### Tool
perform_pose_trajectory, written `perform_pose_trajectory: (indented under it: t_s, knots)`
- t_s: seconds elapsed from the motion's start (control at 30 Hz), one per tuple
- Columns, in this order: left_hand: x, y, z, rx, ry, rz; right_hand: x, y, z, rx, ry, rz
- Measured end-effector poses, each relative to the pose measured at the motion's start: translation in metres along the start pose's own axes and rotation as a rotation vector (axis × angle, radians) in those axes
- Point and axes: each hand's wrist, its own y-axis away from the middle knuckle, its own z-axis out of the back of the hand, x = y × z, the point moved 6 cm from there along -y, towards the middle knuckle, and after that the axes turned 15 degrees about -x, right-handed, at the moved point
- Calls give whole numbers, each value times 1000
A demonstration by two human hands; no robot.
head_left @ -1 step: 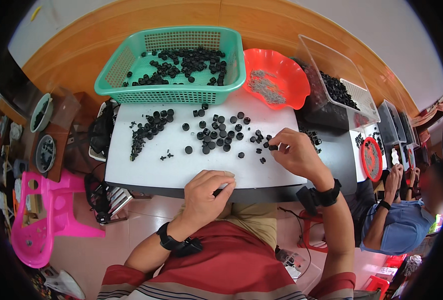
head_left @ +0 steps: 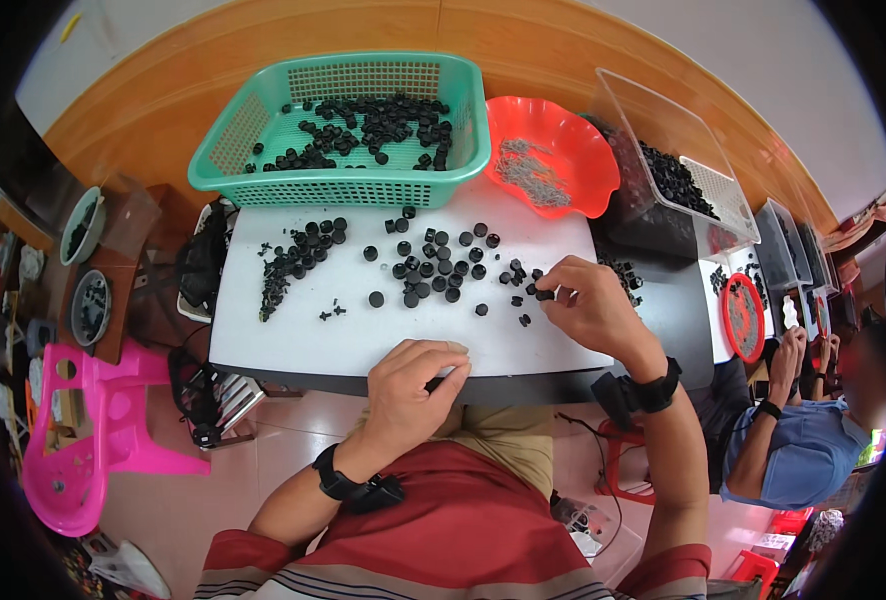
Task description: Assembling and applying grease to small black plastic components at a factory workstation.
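Caps [head_left: 441, 268], small, round and black, lie scattered mid-frame on the white table [head_left: 363, 340]; being round, they show no long axis. The right hand [head_left: 588, 305] pinches one at the scatter's right edge, while the left hand [head_left: 413, 385] curls closed around a small dark piece near the table's front edge. It looks like assembly, piece by piece; joining the two likely needs careful alignment. Behind stand a green basket [head_left: 223, 170] and a red bowl [head_left: 583, 150].
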Motion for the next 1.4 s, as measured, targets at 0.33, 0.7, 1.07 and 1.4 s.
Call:
perform_pose_trajectory:
  t_s: [0.33,0.7,1.07,1.4]
  knots:
    - [0,-1,-1,21,-16,-9,-1,2,1,-28,-40,-9]
    - [0,-5,-1,67,3,97,16,23,0,-72,59,-12]
    - [0,-4,-1,81,-9,94,17,16,-21,-67,279,212]
    - [1,-3,-2,89,-39,84,49,14,-53,-33,254,336]
